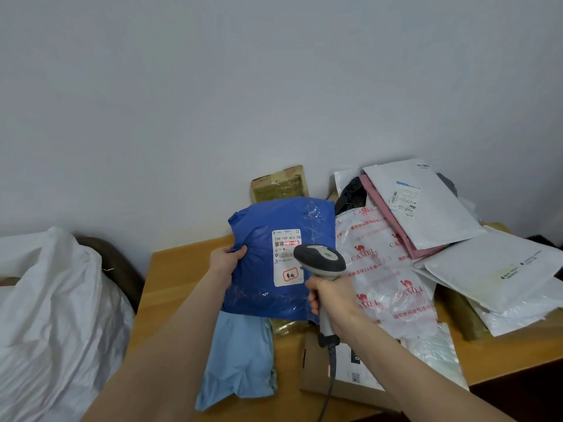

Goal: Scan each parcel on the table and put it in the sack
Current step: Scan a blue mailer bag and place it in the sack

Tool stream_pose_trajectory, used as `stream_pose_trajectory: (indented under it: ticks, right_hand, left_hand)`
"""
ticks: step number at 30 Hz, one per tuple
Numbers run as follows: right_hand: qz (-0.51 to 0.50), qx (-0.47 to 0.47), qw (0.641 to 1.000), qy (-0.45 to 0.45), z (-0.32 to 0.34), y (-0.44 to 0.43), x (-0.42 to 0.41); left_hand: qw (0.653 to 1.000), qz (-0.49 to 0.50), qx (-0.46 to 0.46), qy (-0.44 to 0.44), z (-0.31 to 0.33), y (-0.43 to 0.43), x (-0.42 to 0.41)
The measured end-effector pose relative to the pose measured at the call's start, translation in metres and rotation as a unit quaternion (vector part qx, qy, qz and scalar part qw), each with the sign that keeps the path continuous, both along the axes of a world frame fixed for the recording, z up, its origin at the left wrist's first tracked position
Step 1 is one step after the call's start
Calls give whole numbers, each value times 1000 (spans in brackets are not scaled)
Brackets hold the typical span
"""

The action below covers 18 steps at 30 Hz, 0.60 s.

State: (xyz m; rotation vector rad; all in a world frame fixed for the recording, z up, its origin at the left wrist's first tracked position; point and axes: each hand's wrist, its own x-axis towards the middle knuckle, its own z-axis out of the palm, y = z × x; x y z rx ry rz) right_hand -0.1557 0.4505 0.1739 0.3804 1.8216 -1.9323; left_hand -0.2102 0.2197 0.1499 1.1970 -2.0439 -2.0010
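Left hand [227, 258] gripping blue parcel's [268, 269] left edge, right hand [330, 303] clutching scanner [320, 258] before its label [288, 257]

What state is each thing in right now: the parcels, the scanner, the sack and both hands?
Dark blue parcel: held up, red scan line across its label's barcode.
Scanner: aimed at that label.
Left hand: grips the dark blue parcel's edge.
Right hand: grips the scanner's handle.
Light blue parcel: lying on the table.
Camel parcel: lying on the table.
Sack: crumpled beside the table.
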Motion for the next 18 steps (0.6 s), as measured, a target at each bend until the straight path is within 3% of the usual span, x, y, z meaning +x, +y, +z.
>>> stream_pose_trajectory:
  ticks: [18]
  right_hand:
    - [29,-25,998,46,25,-12,95]
  left_hand:
    - [999,32,-12,33,34,-23,106]
